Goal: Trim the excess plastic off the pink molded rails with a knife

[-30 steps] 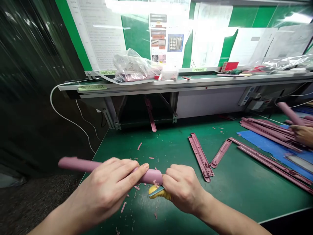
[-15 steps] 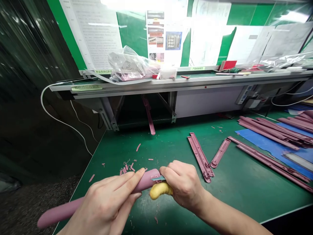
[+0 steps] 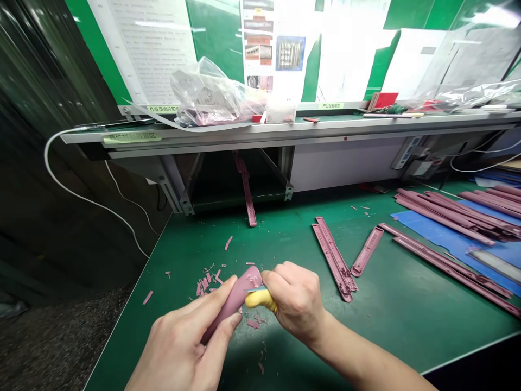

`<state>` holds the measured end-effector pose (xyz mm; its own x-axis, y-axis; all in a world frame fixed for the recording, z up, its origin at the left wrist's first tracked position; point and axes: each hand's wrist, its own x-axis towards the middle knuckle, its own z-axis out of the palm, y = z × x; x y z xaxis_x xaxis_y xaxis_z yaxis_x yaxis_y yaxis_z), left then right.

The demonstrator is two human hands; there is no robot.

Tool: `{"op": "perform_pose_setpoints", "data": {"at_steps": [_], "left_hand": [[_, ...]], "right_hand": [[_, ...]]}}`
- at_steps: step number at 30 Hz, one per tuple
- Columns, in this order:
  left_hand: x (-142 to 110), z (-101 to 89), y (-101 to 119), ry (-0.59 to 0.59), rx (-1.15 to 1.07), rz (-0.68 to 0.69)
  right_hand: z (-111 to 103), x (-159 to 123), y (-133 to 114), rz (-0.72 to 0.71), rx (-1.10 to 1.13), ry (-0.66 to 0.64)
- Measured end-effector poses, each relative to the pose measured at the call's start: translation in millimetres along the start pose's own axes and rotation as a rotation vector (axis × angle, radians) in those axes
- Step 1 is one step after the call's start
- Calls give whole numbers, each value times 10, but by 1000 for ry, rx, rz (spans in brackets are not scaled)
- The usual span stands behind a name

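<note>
Over the tabletop [image 3: 391, 326], the left hand [image 3: 175, 342] has its fingers closed round the pink strip [image 3: 230, 307], which slants away and rightward, its far end nearer the right hand [image 3: 297, 298], whose fingers grip what looks like a small blade [image 3: 254, 289].

We saw a smooth, matt pink plastic piece [image 3: 230, 308]. The shelf edge [image 3: 228, 142] looked like metal, the far-left bag [image 3: 215, 95] glossy clear plastic.

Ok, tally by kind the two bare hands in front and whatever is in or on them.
Hands: 2 (left hand, right hand)
Pink piece: 1
Thin blade: 1
Yellow padded thing: 1
Total: 5
</note>
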<state>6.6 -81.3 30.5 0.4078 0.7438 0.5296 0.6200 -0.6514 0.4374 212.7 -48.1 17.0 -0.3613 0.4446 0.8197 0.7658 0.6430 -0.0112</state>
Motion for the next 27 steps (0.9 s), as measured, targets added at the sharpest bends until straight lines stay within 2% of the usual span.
{"op": "perform_pose_setpoints", "data": {"at_steps": [3,10,13,17,18,19,21,23,25,27], "left_hand": [[34,-4,-52,-10,14,-6],[150,-234,-309,-113,326,307],[156,-270,-309,-149,303,303],[139,-239,-251,-177,192,198],[137,-226,-239,-189,135,152],[138,-210,-230,-205,64,94],[142,-174,-220,-240,-110,-50],[148,-132,-218,-258,-292,-195],[151,-87,-220,-280,-437,-298],[154,-42,-222,-295,-518,-363]], "right_hand": [[46,5,32,-16,7,2],[-84,113,221,-135,-34,-115],[-100,111,228,-174,-44,-164],[-60,75,241,-200,72,-147],[-48,65,263,-144,151,-113],[-37,53,292,-24,237,-58],[-12,21,354,354,408,51],[18,-28,390,692,540,54],[41,-92,374,817,664,-69],[47,-158,304,845,759,-189]]}}
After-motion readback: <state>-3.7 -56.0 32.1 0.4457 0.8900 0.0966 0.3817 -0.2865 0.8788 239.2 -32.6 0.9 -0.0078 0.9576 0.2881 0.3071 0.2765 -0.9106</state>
